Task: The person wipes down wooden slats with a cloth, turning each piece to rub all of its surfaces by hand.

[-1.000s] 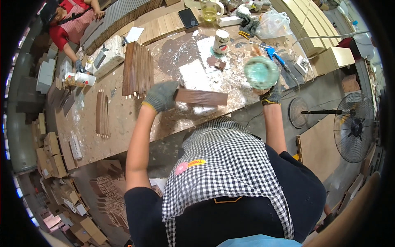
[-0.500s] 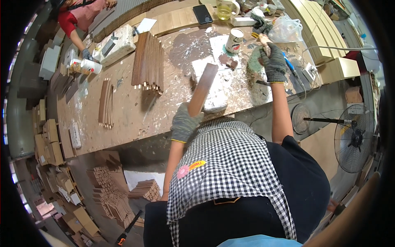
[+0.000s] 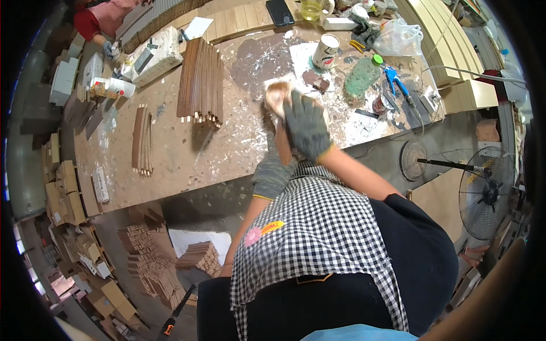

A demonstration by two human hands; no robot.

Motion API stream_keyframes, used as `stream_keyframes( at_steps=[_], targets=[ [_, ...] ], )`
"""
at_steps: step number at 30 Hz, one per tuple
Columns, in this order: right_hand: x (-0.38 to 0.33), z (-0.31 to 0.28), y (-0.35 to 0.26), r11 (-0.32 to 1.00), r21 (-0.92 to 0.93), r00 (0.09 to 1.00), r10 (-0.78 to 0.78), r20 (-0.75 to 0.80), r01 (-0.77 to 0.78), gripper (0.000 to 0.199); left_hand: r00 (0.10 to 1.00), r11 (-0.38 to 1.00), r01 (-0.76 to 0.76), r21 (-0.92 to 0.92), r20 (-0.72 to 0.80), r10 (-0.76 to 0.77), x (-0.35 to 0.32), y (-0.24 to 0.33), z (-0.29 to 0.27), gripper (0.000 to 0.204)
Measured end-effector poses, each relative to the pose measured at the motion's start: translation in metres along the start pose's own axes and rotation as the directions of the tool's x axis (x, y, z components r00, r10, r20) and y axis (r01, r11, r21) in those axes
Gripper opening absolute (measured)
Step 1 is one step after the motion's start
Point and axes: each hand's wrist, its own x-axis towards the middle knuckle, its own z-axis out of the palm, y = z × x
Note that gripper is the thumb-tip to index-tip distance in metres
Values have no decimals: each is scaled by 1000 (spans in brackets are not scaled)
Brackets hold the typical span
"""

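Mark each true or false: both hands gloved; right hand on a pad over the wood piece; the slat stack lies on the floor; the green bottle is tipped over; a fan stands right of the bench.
1. Both hands wear grey gloves. True: left hand, right hand.
2. The right hand presses a pad at the top of the wood piece. True.
3. The slat stack lies on the floor. False: it lies on the bench.
4. The green bottle is tipped over. False: it stands upright.
5. A fan stands right of the bench. True.
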Motion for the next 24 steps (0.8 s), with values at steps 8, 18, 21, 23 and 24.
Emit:
stream_keyframes(
  at_steps=[8,18,21,23,24],
  targets=[
    [-34,21,-30,983,109,965,-166,205,146,53,968,972,230,46,95,-233,-6,16,-11,102],
    [28,21,15,978,-126,983,-155,99,167,45,947,956,289,43,133,-292,11,17,-9,102],
    [-15,2,-7,919,127,907,-390,158,373,49,939,945,324,38,114,-326,-9,18,-10,102],
    [2,-3,2,926,189,915,-359,185,325,47,934,939,342,28,104,-343,-9,19,-12,102],
    [19,4,16,961,122,939,-268,216,246,47,937,945,325,30,125,-326,3,19,-8,102]
  ],
)
